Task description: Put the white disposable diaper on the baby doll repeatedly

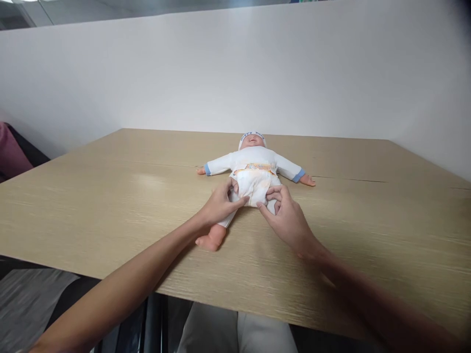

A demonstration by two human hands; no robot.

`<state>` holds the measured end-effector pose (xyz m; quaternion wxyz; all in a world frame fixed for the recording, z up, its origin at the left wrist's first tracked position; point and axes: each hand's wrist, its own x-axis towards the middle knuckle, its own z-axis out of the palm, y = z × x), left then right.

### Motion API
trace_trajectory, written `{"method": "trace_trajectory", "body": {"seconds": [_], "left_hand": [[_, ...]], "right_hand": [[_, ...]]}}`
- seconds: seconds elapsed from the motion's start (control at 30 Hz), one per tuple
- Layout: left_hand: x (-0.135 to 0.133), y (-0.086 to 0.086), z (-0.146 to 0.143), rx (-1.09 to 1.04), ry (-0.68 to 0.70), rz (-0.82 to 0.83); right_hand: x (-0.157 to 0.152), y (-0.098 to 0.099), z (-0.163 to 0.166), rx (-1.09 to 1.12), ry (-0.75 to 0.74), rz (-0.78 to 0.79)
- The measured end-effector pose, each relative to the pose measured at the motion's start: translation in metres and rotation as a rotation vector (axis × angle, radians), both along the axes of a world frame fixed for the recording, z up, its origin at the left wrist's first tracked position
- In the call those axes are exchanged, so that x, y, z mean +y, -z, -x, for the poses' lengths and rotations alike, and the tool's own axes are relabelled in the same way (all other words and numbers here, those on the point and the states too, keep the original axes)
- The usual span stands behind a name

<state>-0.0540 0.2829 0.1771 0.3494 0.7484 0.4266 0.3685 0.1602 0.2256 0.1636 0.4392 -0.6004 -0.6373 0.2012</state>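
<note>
A baby doll (254, 156) in a white outfit with blue cuffs and a printed cap lies on its back, arms spread, head away from me. Around its hips is a white diaper (253, 185) with an orange printed waistband. My left hand (221, 202) grips the diaper's left edge, fingers curled at the leg opening and thumb along the lower front. My right hand (286, 212) holds the right edge between bent fingers and thumb. The doll's left-side foot (212, 239) shows below my left wrist; its other foot is hidden behind my right hand.
The doll rests on a wide light wooden table (121, 206) with a thin seam across it. Behind stands a white partition (235, 73). A dark pink and black item (14, 154) is at the far left. My legs (235, 331) are under the near edge.
</note>
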Motion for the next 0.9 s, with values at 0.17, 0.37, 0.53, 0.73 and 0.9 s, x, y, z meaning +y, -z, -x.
{"method": "trace_trajectory", "body": {"seconds": [0.17, 0.37, 0.53, 0.73, 0.9], "left_hand": [[0.002, 0.008, 0.000, -0.205, -0.068, 0.100], [-0.010, 0.001, 0.000, -0.108, -0.178, 0.120], [-0.017, -0.012, 0.001, 0.051, -0.123, 0.080], [-0.013, -0.004, 0.003, -0.013, -0.127, 0.130], [-0.013, 0.003, 0.003, -0.100, -0.184, 0.146]], "right_hand": [[-0.006, -0.004, -0.002, 0.014, 0.069, -0.006], [-0.011, -0.008, -0.006, -0.059, 0.115, 0.011], [-0.011, -0.012, -0.009, -0.039, 0.074, 0.054], [-0.012, -0.018, -0.012, -0.022, 0.079, 0.110], [-0.011, -0.021, -0.016, -0.014, 0.082, 0.152]]}}
